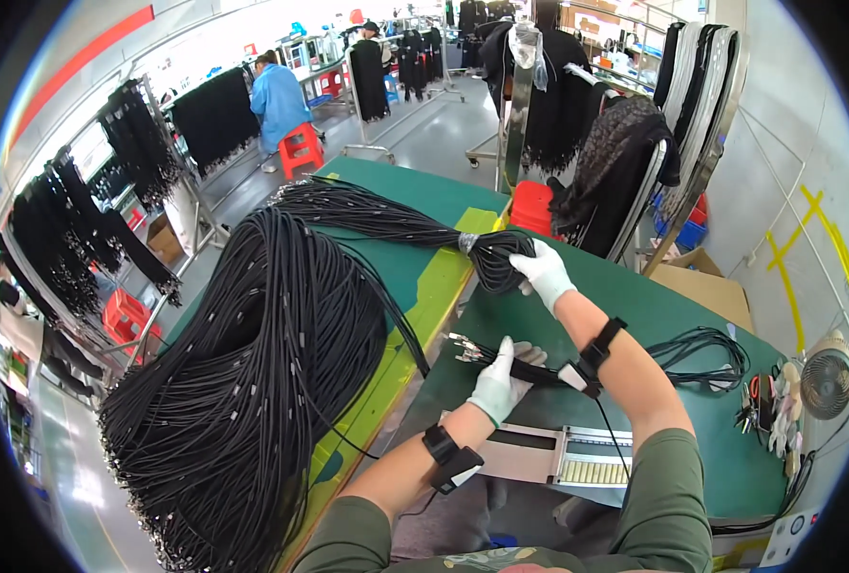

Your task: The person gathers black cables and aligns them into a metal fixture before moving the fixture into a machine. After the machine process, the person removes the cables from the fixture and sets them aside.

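My left hand (503, 384), in a white glove, is closed round a short bunch of black cables (477, 354). Their metal-tipped ends stick out past the thumb to the left. My right hand (545, 274), gloved as well, grips the looped end of a long black cable bundle (377, 210). A clear tie (466, 242) wraps that bundle just left of the loops, and its far part lies across the green table. To the left, a big heap of black cables (262, 334) with small pale tags drapes over the table and its edge.
A yellow-green strip (444, 279) runs along the seam between two green tabletops (615, 296). One coil of black cable (706, 358), pliers (754, 406) and a small fan (827, 380) are at the right. A counting tray (592, 470) lies by my lap. Cable racks and a seated person (279, 100) stand beyond.
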`<state>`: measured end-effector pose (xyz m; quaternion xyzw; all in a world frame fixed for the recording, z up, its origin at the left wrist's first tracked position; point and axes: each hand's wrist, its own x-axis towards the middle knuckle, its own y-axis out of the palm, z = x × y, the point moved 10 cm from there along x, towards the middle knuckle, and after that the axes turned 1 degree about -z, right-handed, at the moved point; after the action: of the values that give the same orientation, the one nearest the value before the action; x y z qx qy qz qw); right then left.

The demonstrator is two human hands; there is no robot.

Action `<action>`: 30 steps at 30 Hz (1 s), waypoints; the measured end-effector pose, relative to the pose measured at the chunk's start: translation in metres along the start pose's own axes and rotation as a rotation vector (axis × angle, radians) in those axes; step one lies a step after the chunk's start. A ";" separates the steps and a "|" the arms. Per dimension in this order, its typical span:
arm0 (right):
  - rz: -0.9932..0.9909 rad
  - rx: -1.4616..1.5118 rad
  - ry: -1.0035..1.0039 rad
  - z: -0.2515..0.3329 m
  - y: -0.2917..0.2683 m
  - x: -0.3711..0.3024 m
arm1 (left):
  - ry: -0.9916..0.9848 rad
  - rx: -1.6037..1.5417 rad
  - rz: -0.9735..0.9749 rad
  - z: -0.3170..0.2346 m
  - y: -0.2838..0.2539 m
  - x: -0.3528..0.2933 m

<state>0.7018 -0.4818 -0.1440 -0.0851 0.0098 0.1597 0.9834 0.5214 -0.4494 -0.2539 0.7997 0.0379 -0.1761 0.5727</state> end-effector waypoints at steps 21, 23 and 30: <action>-0.156 -1.296 -0.251 -0.068 -0.203 -0.206 | -0.021 -0.018 -0.087 0.001 0.009 0.082; -0.197 -1.267 -0.130 -0.071 -0.225 -0.203 | -0.035 0.231 -0.118 -0.003 0.025 0.068; -0.451 -1.266 -0.294 -0.055 -0.231 -0.225 | 0.103 1.509 0.079 -0.015 0.031 -0.031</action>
<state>0.5616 -0.7779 -0.1497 -0.6208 -0.2367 -0.0642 0.7446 0.5042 -0.4419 -0.2120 0.9827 -0.0950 -0.0960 -0.1267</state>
